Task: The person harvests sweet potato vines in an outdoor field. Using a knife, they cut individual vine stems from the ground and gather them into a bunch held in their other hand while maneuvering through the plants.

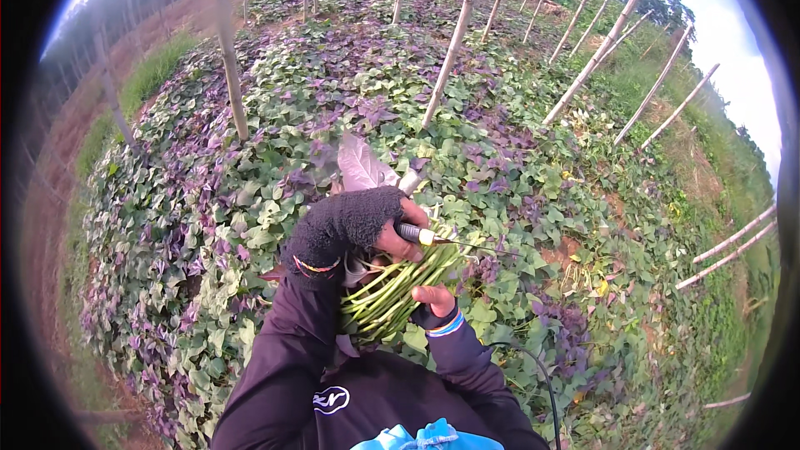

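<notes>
My left hand (367, 221), in a fluffy black fingerless glove, lies across the top of a bunch of long green leaf stems (387, 296). Its fingers are closed round the dark handle of a knife (414, 234) with a yellow collar; the thin blade points right, just above the stem ends. From below right, my right hand (435, 296) grips the bunch, thumb showing and most fingers hidden behind the stems. A large pale purple leaf (364, 165) sticks out beyond the left hand.
Low green and purple leafy vines (242, 225) cover the ground all round. Wooden poles (454, 42) stand upright or leaning ahead, and two pale poles (729, 243) lie at the right. A black cable (546, 375) hangs beside my right arm.
</notes>
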`<act>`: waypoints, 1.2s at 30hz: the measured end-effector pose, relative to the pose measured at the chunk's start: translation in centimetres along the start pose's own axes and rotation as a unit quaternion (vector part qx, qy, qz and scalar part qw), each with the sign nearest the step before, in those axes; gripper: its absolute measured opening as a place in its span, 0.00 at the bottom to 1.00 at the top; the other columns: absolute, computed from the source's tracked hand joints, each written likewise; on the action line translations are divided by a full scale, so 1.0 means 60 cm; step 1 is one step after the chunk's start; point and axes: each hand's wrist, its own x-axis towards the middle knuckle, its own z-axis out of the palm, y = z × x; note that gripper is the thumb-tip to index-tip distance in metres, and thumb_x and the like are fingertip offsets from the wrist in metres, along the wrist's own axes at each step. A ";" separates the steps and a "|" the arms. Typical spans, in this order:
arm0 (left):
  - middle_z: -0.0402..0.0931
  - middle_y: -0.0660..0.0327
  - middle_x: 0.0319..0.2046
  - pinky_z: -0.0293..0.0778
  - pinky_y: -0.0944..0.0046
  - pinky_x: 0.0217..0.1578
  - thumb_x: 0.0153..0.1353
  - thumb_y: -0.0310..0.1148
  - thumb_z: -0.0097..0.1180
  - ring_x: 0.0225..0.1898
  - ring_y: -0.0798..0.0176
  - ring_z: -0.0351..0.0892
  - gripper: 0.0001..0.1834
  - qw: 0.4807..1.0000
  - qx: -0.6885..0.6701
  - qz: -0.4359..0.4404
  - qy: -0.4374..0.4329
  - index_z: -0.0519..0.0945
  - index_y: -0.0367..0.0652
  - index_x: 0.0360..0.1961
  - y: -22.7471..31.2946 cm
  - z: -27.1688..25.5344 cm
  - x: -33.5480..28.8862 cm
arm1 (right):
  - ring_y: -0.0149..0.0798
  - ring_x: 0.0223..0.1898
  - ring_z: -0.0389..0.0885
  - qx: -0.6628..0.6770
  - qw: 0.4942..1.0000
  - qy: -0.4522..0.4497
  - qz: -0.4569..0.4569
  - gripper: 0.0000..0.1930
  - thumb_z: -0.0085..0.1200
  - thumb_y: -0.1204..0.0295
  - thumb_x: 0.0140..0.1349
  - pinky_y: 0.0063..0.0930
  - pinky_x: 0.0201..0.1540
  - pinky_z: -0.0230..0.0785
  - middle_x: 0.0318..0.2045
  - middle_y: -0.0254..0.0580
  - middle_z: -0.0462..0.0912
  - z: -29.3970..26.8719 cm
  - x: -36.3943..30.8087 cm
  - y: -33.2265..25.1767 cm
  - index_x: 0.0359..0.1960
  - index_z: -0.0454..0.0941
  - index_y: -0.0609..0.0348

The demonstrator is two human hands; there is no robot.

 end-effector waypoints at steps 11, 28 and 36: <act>0.63 0.67 0.15 0.58 0.73 0.22 0.46 0.34 0.54 0.18 0.74 0.60 0.10 0.801 -0.548 0.207 0.128 0.69 0.40 0.26 -0.079 0.044 0.092 | 0.49 0.47 0.67 -0.048 0.982 -0.045 -0.178 0.27 0.56 0.75 0.43 0.41 0.48 0.62 0.50 0.49 0.62 0.025 0.020 -0.043 0.47 0.60 0.62; 0.70 0.64 0.29 0.65 0.69 0.36 0.46 0.31 0.57 0.32 0.70 0.68 0.13 0.889 -0.433 0.075 0.131 0.71 0.38 0.32 -0.074 0.121 0.009 | 0.57 0.54 0.56 0.108 0.975 -0.091 -0.169 0.25 0.54 0.69 0.46 0.60 0.54 0.45 0.53 0.47 0.59 0.007 -0.030 -0.055 0.47 0.59 0.55; 0.68 0.61 0.25 0.68 0.67 0.25 0.47 0.28 0.54 0.22 0.64 0.70 0.22 0.732 -0.557 -0.086 0.383 0.64 0.44 0.45 -0.210 0.169 0.010 | 0.37 0.39 0.67 0.059 0.963 0.051 -0.258 0.24 0.48 0.79 0.50 0.43 0.50 0.59 0.37 0.37 0.65 -0.026 -0.026 -0.056 0.50 0.55 0.56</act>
